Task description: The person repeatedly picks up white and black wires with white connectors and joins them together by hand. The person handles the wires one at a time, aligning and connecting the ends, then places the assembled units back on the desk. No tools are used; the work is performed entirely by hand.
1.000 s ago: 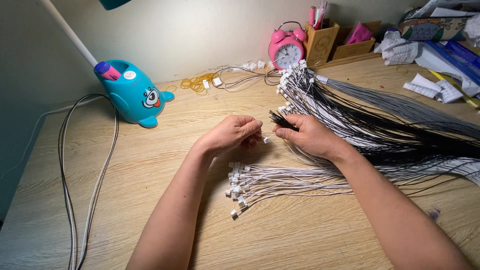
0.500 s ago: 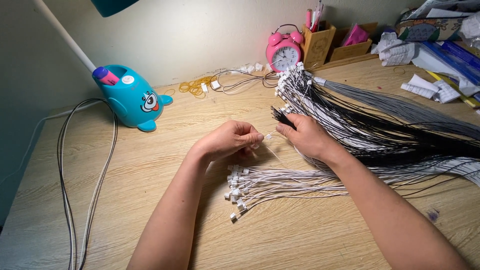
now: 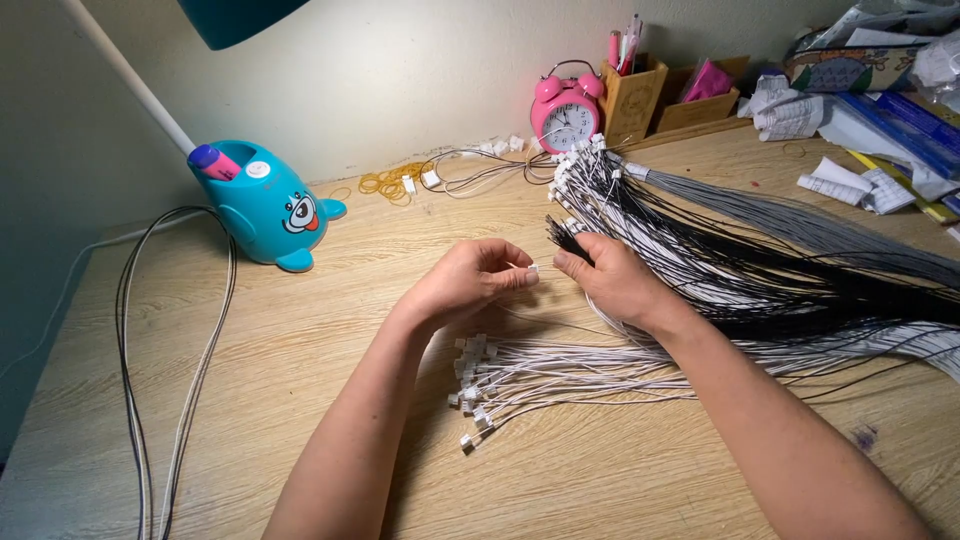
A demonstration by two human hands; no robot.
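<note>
While both hands (image 3: pixel 540 275) pinch small white connector (image 3: pixel 533 268), wooden desk (image 3: pixel 330 330) holds wire bundles (image 3: pixel 760 250), pink clock (image 3: pixel 566 112).

- Bare desk (image 3: pixel 330 330) lies open to the left of my left hand (image 3: pixel 465 285).
- The wire bundle (image 3: pixel 760 250) blocks my right hand (image 3: pixel 610 280); finished leads (image 3: pixel 530 385) lie below.

pink alarm clock (image 3: pixel 565 110) | teal lamp base (image 3: pixel 265 205) | white wires (image 3: pixel 560 380)
</note>
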